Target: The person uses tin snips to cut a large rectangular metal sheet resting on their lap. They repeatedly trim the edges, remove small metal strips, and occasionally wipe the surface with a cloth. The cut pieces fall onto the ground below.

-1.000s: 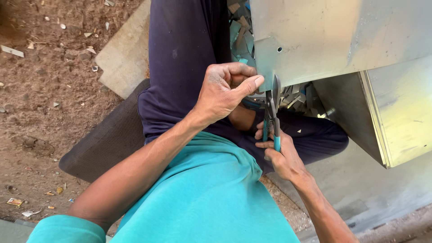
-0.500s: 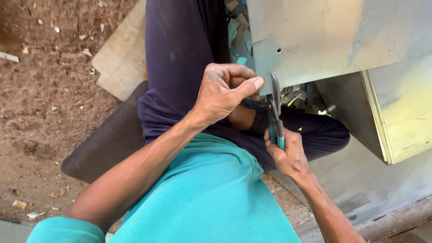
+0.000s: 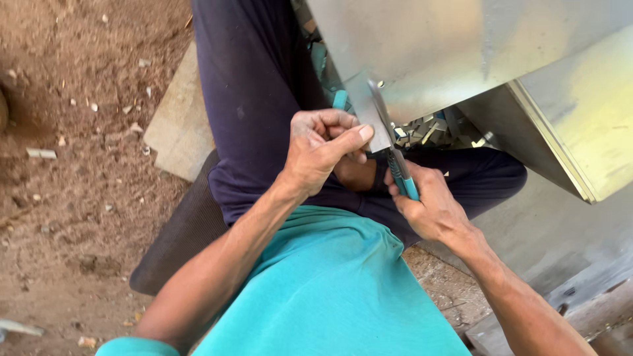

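The ground is brown dirt with small stones and bits of scrap on it. A flat pale slab lies on the dirt. A dark mat sits beside the slab. Warm sunlight falls across everything.

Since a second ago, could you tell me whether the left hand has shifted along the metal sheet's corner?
No. The left hand pinches the same corner of the metal sheet as before, beside the teal-handled snips in the right hand.

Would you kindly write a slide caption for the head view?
Seated person's left hand pinches a sheet-metal corner while the right hand works teal-handled snips along it.
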